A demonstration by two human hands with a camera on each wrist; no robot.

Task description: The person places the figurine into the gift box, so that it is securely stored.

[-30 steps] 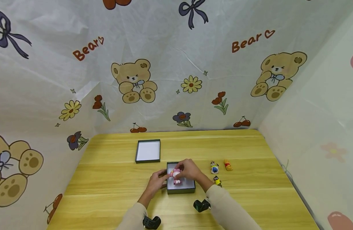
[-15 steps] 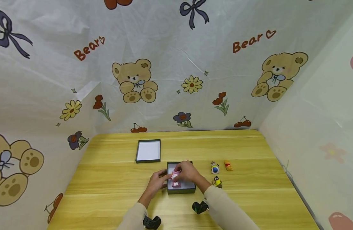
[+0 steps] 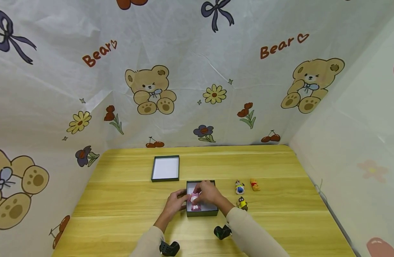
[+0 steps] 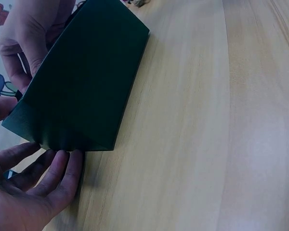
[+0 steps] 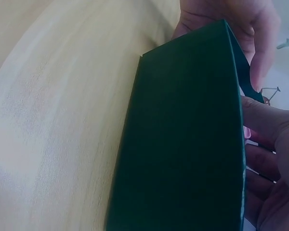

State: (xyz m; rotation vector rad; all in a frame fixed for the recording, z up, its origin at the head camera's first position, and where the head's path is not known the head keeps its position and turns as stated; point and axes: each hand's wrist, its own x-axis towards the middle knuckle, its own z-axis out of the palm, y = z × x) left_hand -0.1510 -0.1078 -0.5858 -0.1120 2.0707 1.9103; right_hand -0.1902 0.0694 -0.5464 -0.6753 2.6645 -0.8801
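Note:
A pink and white toy figurine [image 3: 195,207] lies low inside a dark green box [image 3: 201,213] with a pale interior. My right hand [image 3: 210,192] reaches in over the box and holds the figurine's upper part, covering some of it. At the box's left wall, my left hand [image 3: 175,202] grips the side with the thumb at the rim. In the left wrist view its fingers [image 4: 62,180] press the outside of the green box [image 4: 86,77]. From the right wrist, the box wall [image 5: 183,134] hides most of the figurine; only a pink bit shows beside my right hand [image 5: 274,144].
A shallow dark-edged lid [image 3: 165,169] lies inner side up behind the box to the left. Right of the box are a white and blue figurine [image 3: 239,187], an orange bear figurine [image 3: 254,184] and a yellow and black figurine [image 3: 242,203] on the wooden table [image 3: 120,200].
My right hand has drawn the pink figurine slightly left and nearer the box's front wall. My left hand stays on the box's left side.

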